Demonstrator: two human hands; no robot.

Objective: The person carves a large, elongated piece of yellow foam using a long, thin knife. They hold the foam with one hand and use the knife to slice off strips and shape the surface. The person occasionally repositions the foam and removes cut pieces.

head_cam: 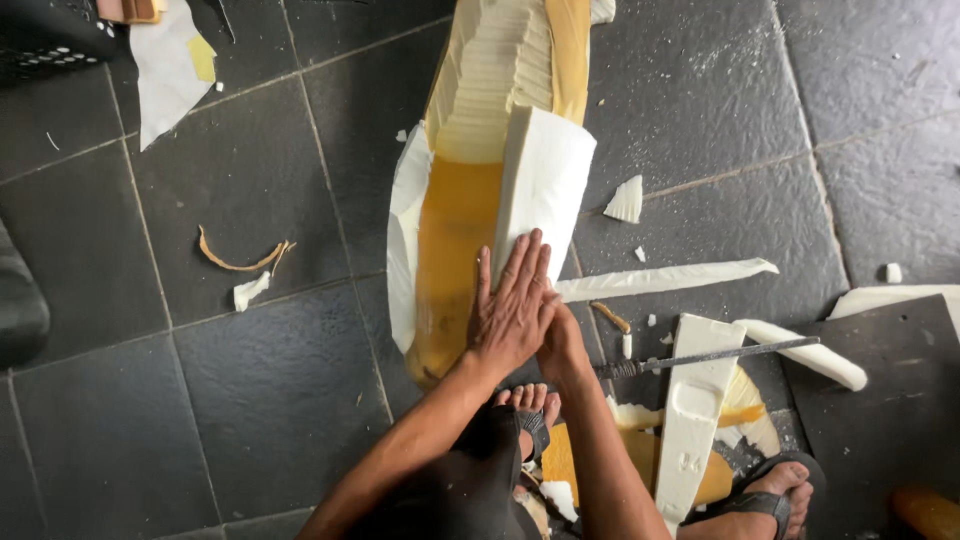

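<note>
Forearms reach down from the camera to a long white-and-yellow foam block [480, 190] lying on the dark tiled floor [250, 400]. Left hand [515, 305] presses flat, fingers spread, on the block's white slab. Right hand [562, 345], mostly hidden beneath it, closes its grip on a long knife [700, 357] pointing right. Foam strips [665, 279] and smaller scraps lie nearby.

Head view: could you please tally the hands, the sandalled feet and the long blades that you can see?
Hands: 2, left hand and right hand
sandalled feet: 2
long blade: 1
Total: 5
</note>
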